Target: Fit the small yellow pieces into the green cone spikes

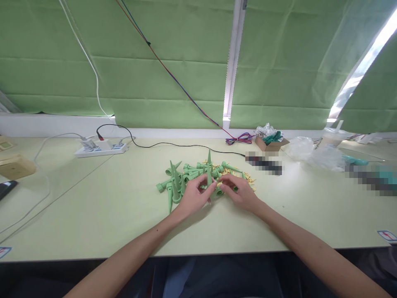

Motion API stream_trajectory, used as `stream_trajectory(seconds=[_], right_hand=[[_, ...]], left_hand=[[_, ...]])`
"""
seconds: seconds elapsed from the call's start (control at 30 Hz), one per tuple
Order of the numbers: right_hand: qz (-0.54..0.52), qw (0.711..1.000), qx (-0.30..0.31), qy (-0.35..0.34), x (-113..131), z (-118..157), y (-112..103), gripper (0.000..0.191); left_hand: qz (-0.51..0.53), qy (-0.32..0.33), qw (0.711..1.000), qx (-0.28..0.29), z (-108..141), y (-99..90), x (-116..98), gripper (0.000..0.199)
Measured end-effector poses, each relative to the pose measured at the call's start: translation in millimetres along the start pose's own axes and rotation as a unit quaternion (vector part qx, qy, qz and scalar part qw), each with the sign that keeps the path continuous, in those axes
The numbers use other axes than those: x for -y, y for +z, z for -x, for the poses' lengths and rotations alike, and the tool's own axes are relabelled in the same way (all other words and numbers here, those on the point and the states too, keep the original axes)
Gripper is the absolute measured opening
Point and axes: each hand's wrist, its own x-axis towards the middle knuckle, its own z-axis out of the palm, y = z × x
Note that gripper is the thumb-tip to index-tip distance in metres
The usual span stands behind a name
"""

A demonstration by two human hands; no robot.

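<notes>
My left hand (196, 193) is closed around a green plastic cone-shaped spike (209, 176), its point upward. Facing it, my right hand (241, 193) pinches a small yellowish piece (219, 184) against the side of the spike; its exact shape is too small to make out. Behind and to the left of my hands lies a pile of similar green spikes (176, 184), some standing point up, others on their sides. Small yellow pieces (249, 179) are scattered behind my right hand, partly under the green spikes.
A white power strip (101, 150) sits at the back left, with a black cable running right. At the back right are a small cardboard box (269, 145), clear plastic bags (300, 148) and a cup with a straw (331, 138). The table's front edge (217, 253) runs below my forearms.
</notes>
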Motion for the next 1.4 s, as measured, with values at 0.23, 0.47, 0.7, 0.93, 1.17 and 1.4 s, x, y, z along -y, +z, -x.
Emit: stream_trajectory(seconds=[0.23, 0.47, 0.7, 0.93, 1.17, 1.4], right_hand=[[-0.005, 1.000, 0.008, -0.028, 0.3, 0.3, 0.8, 0.013], [0.025, 0.999, 0.017, -0.023, -4.4, -0.1, 1.9, 0.021], [0.013, 0.999, 0.030, 0.009, -2.3, 0.5, 0.5, 0.019], [-0.031, 0.999, 0.040, 0.001, -2.1, 3.1, 1.1, 0.017], [-0.017, 0.999, 0.042, -0.007, -4.2, 2.7, 1.1, 0.010], [0.010, 0.999, 0.039, -0.013, -5.1, 1.8, 1.2, 0.014]], left_hand=[[0.005, 0.009, 1.000, 0.005, -0.1, 0.4, 1.0, 0.028], [-0.014, 0.005, 1.000, 0.013, -0.1, 0.7, 4.0, 0.027], [-0.014, 0.007, 1.000, 0.014, -0.6, 1.0, 4.3, 0.026], [-0.001, 0.006, 1.000, -0.003, -1.3, 0.5, 4.1, 0.025], [0.000, 0.003, 1.000, 0.005, -1.2, 0.8, 3.5, 0.027], [-0.007, 0.007, 1.000, 0.001, -0.2, 1.1, 2.7, 0.027]])
